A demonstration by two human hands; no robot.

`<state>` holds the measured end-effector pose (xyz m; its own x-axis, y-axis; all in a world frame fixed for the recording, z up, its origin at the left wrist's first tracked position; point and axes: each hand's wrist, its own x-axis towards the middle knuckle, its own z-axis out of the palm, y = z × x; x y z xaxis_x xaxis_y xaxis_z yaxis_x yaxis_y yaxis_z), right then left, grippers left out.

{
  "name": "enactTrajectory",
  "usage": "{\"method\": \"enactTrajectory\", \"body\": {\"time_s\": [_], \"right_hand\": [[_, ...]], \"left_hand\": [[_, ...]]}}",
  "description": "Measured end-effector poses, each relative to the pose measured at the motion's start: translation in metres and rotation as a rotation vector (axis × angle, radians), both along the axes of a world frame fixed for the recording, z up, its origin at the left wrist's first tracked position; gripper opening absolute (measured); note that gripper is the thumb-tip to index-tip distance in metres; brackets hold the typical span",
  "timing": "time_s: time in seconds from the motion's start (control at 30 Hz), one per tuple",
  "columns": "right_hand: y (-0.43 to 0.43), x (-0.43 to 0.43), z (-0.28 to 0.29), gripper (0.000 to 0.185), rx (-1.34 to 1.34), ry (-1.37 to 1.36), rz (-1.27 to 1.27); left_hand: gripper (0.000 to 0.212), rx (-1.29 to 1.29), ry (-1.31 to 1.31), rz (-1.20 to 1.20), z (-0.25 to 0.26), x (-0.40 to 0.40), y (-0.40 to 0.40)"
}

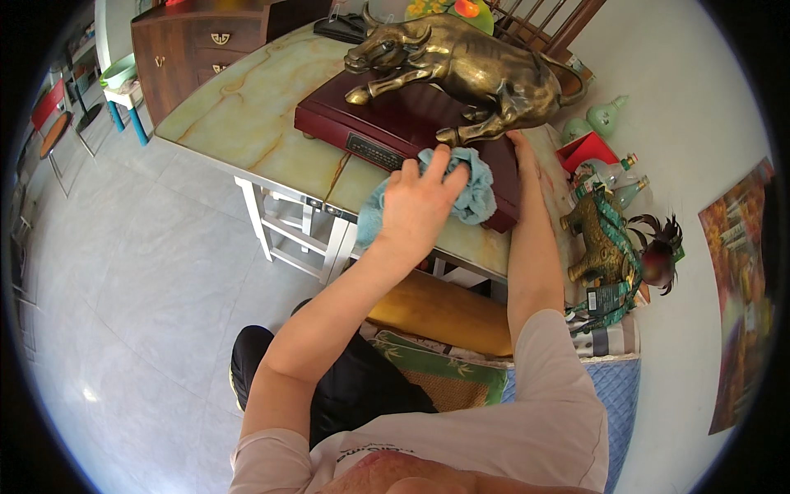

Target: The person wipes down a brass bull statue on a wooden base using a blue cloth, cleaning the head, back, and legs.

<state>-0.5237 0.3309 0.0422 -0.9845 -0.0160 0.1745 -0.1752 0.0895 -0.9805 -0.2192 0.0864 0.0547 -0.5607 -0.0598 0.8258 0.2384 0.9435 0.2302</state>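
A bronze-coloured bull statue [475, 68] stands on a dark red base [370, 111] with a small plaque [373, 151] on its front face. My left hand [421, 200] grips a light blue cloth [474, 191], bunched against the near front part of the base, with its other end hanging at the table edge. At the right end of the base is my right hand [523, 151], touching its side; its fingers are mostly hidden behind the base. Beneath the base lies a green marble-patterned tabletop [247, 105].
Along the wall at right are green gourd ornaments [605, 116], a red box [583, 151], glass bottles [631, 192] and a second animal figurine [598, 241] with a green ribbon. A wooden cabinet [176, 58] stands behind the table. Below it lies a yellow bolster [444, 312].
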Motion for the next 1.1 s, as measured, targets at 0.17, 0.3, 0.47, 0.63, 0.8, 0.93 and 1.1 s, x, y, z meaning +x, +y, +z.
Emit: {"method": "enactTrajectory", "body": {"time_s": [0.17,0.3,0.47,0.63,0.8,0.93,1.1], "right_hand": [[0.01,0.008,0.001,0.033,0.002,-0.008,0.006],[0.007,0.014,0.002,0.034,0.005,-0.009,0.014],[0.008,0.019,0.006,0.034,0.009,0.002,0.001],[0.006,0.022,0.012,0.034,0.033,0.013,-0.006],[0.007,0.034,0.014,0.034,0.052,0.01,-0.019],[0.01,0.04,0.016,0.034,0.058,0.008,-0.029],[0.008,0.04,0.015,0.035,0.069,0.011,-0.022]], "left_hand": [[0.038,0.011,0.098,-0.101,-0.004,-0.001,0.034],[0.039,0.038,0.108,-0.136,-0.007,0.0,0.051],[0.033,0.043,0.108,-0.178,-0.007,-0.001,0.037],[0.024,0.087,0.117,-0.164,-0.007,-0.003,0.025],[0.025,0.097,0.092,-0.178,-0.008,-0.004,0.022],[0.027,0.096,0.072,-0.213,-0.009,-0.004,0.021],[0.029,0.124,0.082,-0.226,-0.011,-0.002,0.018]]}}
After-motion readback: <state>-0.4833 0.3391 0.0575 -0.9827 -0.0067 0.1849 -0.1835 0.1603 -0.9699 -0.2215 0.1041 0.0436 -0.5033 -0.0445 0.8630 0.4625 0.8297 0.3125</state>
